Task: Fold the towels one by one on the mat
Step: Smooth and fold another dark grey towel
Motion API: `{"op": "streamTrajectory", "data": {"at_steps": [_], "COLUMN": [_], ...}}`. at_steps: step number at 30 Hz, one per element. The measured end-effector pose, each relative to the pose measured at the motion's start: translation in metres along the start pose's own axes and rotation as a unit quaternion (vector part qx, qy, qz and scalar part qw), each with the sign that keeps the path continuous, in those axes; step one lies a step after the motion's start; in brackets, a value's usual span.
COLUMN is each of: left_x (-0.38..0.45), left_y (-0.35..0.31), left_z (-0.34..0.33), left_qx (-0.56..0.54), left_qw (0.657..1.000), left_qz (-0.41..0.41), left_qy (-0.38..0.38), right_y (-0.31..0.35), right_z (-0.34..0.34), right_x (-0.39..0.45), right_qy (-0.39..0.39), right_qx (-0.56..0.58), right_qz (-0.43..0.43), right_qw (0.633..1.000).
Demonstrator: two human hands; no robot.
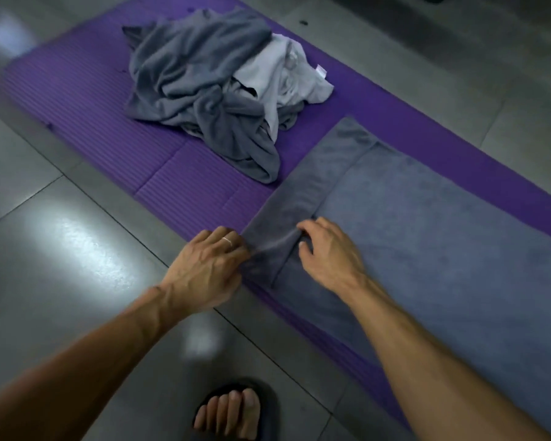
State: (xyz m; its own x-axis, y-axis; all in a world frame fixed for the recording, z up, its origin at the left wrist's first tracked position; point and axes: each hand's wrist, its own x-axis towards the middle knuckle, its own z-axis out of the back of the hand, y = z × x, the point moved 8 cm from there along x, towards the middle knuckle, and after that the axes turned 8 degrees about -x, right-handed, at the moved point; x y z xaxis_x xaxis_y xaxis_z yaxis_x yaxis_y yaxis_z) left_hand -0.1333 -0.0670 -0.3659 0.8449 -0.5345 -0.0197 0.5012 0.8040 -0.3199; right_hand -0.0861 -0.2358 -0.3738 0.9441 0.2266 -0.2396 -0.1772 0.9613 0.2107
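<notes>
A large blue-grey towel [427, 237] lies spread flat on the right part of the purple mat [86, 100]. Its left end is turned over into a narrow folded strip [303, 186]. My left hand [204, 268] pinches the near left corner of that strip at the mat's edge. My right hand [328, 249] grips the strip's inner edge just to the right, fingers curled into the cloth. A heap of unfolded dark grey and pale grey towels [217, 87] sits further back on the mat.
Grey floor tiles [61, 249] surround the mat, with a bright reflection on the left. My foot in a black sandal [233, 412] stands on the floor near the mat's front edge.
</notes>
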Motion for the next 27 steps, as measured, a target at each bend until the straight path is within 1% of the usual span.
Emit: {"op": "streamTrajectory", "data": {"at_steps": [2,3,6,10,13,15,17,18,20,21,23,25,27], "left_x": [0.018,0.027,0.044,0.040,0.032,0.032,0.044,0.053,0.074,0.083,0.093,0.095,0.094], "left_y": [-0.011,-0.015,-0.022,-0.029,-0.034,-0.032,-0.027,-0.025,-0.026,-0.026,-0.026,-0.025,-0.026], "left_z": [0.000,-0.005,-0.027,-0.033,-0.036,-0.032,-0.024,-0.021,-0.024,-0.031,-0.048,-0.058,-0.062], "left_qx": [-0.026,-0.032,-0.019,-0.031,-0.054,-0.069,-0.069,-0.066,-0.074,-0.085,-0.097,-0.082,-0.081], "left_qw": [0.999,0.998,0.994,0.992,0.993,0.991,0.989,0.989,0.991,0.991,0.989,0.987,0.985], "left_qz": [0.037,0.055,0.102,0.119,0.106,0.106,0.109,0.104,0.092,0.093,0.113,0.135,0.140], "left_qy": [-0.024,-0.022,0.020,-0.001,-0.012,-0.042,-0.069,-0.077,-0.062,-0.034,0.021,0.043,0.055], "right_y": [-0.004,-0.004,-0.001,-0.004,-0.011,-0.016,-0.022,-0.025,-0.030,-0.032,-0.040,-0.060,-0.091], "right_z": [0.006,0.006,0.005,0.008,0.006,0.018,0.034,0.038,0.030,0.019,-0.005,-0.011,0.000], "right_x": [0.018,0.026,0.042,0.044,0.039,0.052,0.080,0.095,0.120,0.127,0.127,0.131,0.154], "right_qy": [-0.022,-0.023,-0.034,-0.083,-0.076,-0.101,-0.127,-0.122,-0.059,-0.013,0.064,0.078,0.082], "right_qx": [-0.024,-0.049,-0.116,-0.119,-0.130,-0.122,-0.098,-0.094,-0.107,-0.120,-0.160,-0.202,-0.205], "right_qz": [0.025,0.050,0.122,0.175,0.221,0.214,0.175,0.154,0.124,0.123,0.149,0.170,0.126], "right_qw": [0.999,0.997,0.985,0.974,0.964,0.964,0.971,0.976,0.985,0.985,0.974,0.961,0.967]}}
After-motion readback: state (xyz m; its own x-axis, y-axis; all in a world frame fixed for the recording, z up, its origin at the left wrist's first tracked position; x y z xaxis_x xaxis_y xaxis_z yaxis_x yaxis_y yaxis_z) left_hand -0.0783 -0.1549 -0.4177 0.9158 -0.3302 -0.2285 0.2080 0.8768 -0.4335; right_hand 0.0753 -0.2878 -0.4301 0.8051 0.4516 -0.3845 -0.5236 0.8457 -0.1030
